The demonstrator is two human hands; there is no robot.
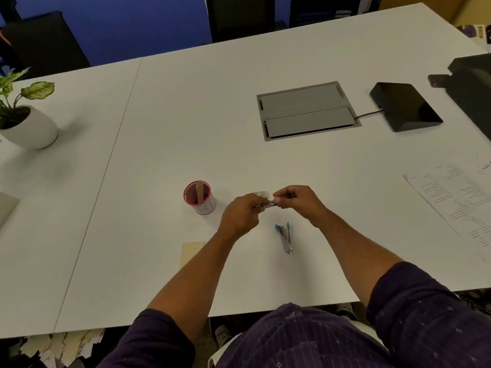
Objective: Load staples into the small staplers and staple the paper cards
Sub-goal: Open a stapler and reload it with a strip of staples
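We hold a small metal stapler [265,205] between our left hand [243,212] and right hand [297,200] above the white table [186,115]. A second blue-tipped metal stapler [285,237] lies open nearer the front edge, a beige paper card [191,252] to its left, a red-rimmed cup [199,197] beyond.

A small metal stapler [265,204] is held level above the bench, pinched from both ends, most of its body hidden by fingers. Just behind it a small pale box [261,193] peeks out, too covered to read. Nearer the person than that stapler, a second small stapler [285,237] with blue tips lies on the bench, sprung open in a V. To its left lies a tan paper card [191,252].
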